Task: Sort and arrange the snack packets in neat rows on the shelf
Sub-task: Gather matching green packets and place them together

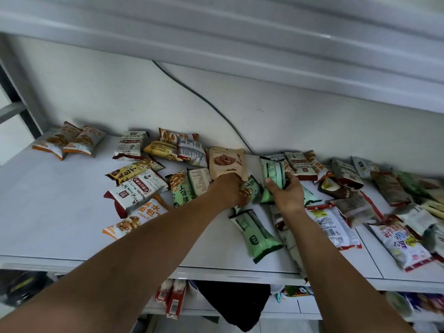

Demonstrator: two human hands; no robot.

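Note:
Several snack packets lie scattered on a white shelf (60, 212). My left hand (228, 191) reaches into the middle of the pile and grips a green packet with a bread picture (251, 189). My right hand (287, 193) holds another green packet (274, 173) upright by its lower part. A beige pouch (227, 162) stands just behind my left hand. A green packet (255, 233) lies flat near the shelf's front edge. Two orange-and-white packets (69, 140) lie side by side at the far left.
A dark cable (204, 99) runs down the white back wall. Another shelf board (240, 44) hangs close overhead. Red-and-white packets (336, 227) crowd the right side. Below the front edge sit a dark cloth (235, 304) and red boxes (171, 299).

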